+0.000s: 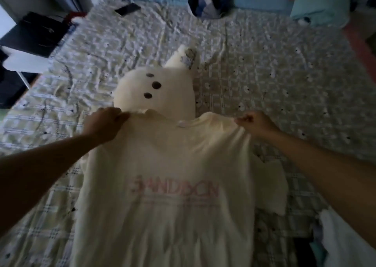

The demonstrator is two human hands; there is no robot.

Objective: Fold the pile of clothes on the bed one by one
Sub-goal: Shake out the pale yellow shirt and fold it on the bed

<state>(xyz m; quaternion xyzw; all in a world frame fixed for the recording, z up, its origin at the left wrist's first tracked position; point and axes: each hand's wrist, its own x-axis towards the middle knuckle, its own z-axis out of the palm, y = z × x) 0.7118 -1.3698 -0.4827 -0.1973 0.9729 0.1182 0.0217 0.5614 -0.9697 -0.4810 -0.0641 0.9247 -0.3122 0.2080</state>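
Observation:
A cream T-shirt (168, 165) with faint pink lettering hangs spread in front of me over the bed (274, 73). My left hand (103, 122) pinches its left shoulder. My right hand (256, 122) pinches the right shoulder. The collar with its label sits between both hands. One sleeve droops at the right side of the shirt. More clothes (341, 242), white and dark, lie in a heap at the lower right corner.
A white plush toy (156, 87) with dark spots lies on the checked bedsheet just beyond the shirt. A phone (127, 9) rests near the far left of the bed. Blue pillows (264, 2) and bundled fabric line the far edge. A dark bag (38, 32) stands at the left.

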